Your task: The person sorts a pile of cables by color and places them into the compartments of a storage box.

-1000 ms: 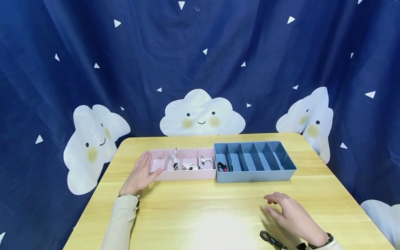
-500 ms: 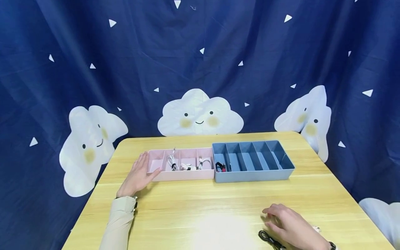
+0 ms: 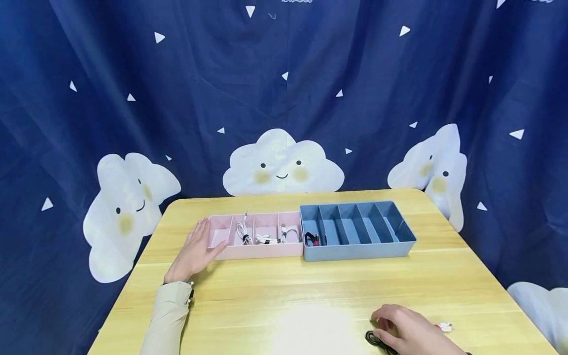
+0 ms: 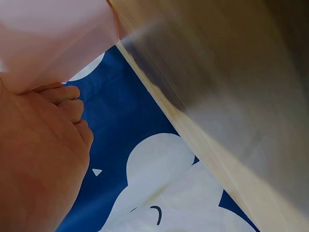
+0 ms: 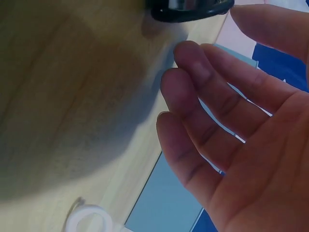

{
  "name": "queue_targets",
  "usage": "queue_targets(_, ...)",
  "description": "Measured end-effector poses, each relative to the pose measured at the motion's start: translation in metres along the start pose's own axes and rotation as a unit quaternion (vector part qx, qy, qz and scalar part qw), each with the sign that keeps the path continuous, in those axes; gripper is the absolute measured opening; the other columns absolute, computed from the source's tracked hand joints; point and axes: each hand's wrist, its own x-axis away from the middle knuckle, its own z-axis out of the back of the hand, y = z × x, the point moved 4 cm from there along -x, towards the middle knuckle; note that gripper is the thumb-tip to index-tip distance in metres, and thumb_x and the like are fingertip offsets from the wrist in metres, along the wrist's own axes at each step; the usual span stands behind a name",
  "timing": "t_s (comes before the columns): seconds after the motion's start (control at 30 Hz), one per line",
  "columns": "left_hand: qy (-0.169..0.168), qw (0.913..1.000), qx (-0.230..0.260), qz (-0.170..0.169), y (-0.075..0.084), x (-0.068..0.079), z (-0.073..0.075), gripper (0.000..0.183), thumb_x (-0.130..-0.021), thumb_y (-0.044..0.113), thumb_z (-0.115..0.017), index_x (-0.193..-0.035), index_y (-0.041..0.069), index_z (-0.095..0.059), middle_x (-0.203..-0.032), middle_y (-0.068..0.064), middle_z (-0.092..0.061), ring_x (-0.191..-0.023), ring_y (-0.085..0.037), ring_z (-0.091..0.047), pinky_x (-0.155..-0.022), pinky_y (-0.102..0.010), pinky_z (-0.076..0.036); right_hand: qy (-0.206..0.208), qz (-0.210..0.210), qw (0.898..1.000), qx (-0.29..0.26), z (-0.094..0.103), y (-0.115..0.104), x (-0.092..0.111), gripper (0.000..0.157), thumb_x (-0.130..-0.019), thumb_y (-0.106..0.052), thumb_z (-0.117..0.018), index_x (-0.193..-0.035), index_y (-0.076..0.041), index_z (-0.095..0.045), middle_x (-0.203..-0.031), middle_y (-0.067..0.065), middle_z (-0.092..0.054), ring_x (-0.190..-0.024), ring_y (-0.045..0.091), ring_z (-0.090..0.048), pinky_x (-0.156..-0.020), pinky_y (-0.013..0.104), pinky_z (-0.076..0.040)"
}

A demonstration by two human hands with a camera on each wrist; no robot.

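Note:
My left hand [image 3: 191, 254] lies along the left end of a pink divided box [image 3: 262, 252], thumb at its front wall and fingers stretched along the side. Bundled white cables [image 3: 244, 233] sit in several of its compartments. On the right, my right hand [image 3: 410, 330] hovers low over the table beside a coiled black cable [image 3: 372, 338]. In the right wrist view the thumb tip is right at the black cable [image 5: 193, 13], while the other fingers bend loosely, apart from it.
A blue divided box [image 3: 359, 252] stands against the pink one, with a black and red cable [image 3: 312, 239] in its leftmost compartment. A white and red plug [image 3: 445, 327] shows behind my right hand. A white ring-shaped item [image 5: 89, 218] lies on the wooden table [image 3: 266, 296].
My right hand has moved down toward the near edge and close to the black cable, uncovering the white and red plug. The left hand has stayed at the pink box.

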Motion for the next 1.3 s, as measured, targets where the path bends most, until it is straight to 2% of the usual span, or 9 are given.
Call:
queue_targets(0.2, 0.004, 1.0, 0.001, -0.001, 0.0001, 0.0011, -0.0014, 0.105, -0.101, 0.068, -0.045, -0.161, -0.011, -0.012, -0.172, -0.029, -0.01, -0.161, -0.047, -0.007, -0.128, -0.066, -0.013, -0.018, -0.021, 1.0, -0.004, -0.0046, -0.0017, -0.0007, 0.027, -0.095, -0.043, -0.073, -0.105, -0.018, -0.073, -0.084, -0.018, -0.059, -0.074, -0.003, -0.048, -0.064, 0.022, -0.046)
queue_targets(0.47, 0.005, 1.0, -0.002, -0.001, 0.0008, 0.0025, 0.0, 0.103, -0.102, 0.066, -0.045, -0.161, -0.011, -0.012, -0.172, -0.029, -0.011, -0.161, -0.047, -0.008, -0.128, -0.066, -0.013, -0.037, -0.06, 0.997, -0.023, -0.0073, -0.0028, -0.0001, 0.023, -0.089, -0.04, -0.079, -0.101, -0.021, -0.074, -0.084, -0.014, -0.06, -0.073, 0.001, -0.05, -0.063, 0.022, -0.043)
queue_targets(0.83, 0.005, 1.0, 0.002, 0.002, -0.0001, 0.0024, -0.0002, 0.103, -0.102, 0.066, -0.046, -0.161, -0.011, -0.012, -0.172, -0.029, -0.01, -0.161, -0.047, -0.007, -0.129, -0.066, -0.012, -0.048, -0.031, 0.998, -0.006, -0.0086, -0.0021, 0.0001, 0.014, -0.087, -0.036, -0.081, -0.091, -0.027, -0.072, -0.076, -0.017, -0.055, -0.071, -0.001, -0.047, -0.063, 0.022, -0.039)
queue_targets(1.1, 0.006, 1.0, 0.003, 0.0, -0.0009, 0.0026, -0.0011, 0.104, -0.101, 0.067, -0.046, -0.161, -0.01, -0.011, -0.172, -0.029, -0.009, -0.161, -0.047, -0.007, -0.128, -0.066, -0.012, -0.054, -0.011, 0.998, -0.019, -0.0072, -0.002, 0.0038, 0.01, -0.087, -0.029, -0.08, -0.086, -0.027, -0.071, -0.074, -0.017, -0.054, -0.069, -0.003, -0.047, -0.06, 0.021, -0.037)
queue_targets(1.3, 0.007, 0.9999, 0.008, 0.002, -0.0004, 0.0018, 0.0004, 0.104, -0.101, 0.067, -0.047, -0.162, -0.009, -0.011, -0.172, -0.028, -0.01, -0.161, -0.046, -0.007, -0.128, -0.067, -0.012, -0.056, -0.014, 0.998, -0.013, -0.0058, -0.0023, 0.0025, 0.008, -0.087, -0.027, -0.08, -0.088, -0.026, -0.072, -0.075, -0.018, -0.054, -0.069, -0.002, -0.047, -0.061, 0.021, -0.038)
